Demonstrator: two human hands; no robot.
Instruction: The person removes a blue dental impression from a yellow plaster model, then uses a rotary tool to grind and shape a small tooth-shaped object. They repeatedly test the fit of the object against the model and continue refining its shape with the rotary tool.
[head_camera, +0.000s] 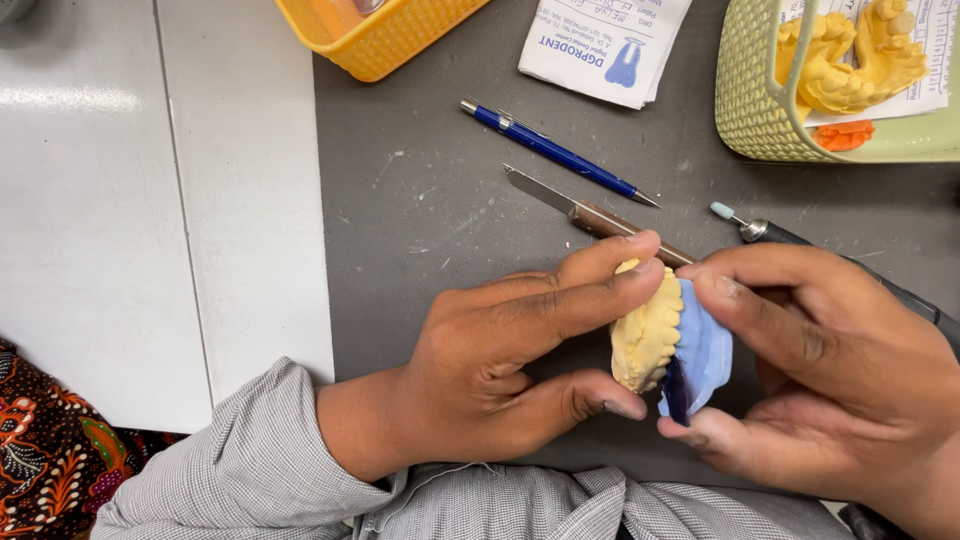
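My left hand (510, 345) grips a pale yellow dental cast (645, 335) between the fingers on top and the thumb below. Pressed against the cast's right side is a light blue piece (707, 350) with a dark blue edge at the bottom. My right hand (830, 355) pinches that blue piece, index finger on top, thumb under it. Both hands hover just above the grey mat (420, 220), near my body.
A blue pen (555, 150) and a metal-bladed knife (580, 210) lie behind the hands. A rotary handpiece with a pale tip (765, 230) runs under my right hand. Yellow basket (375, 45) back left, green basket (760, 110) with yellow casts back right, paper slip (600, 45) between.
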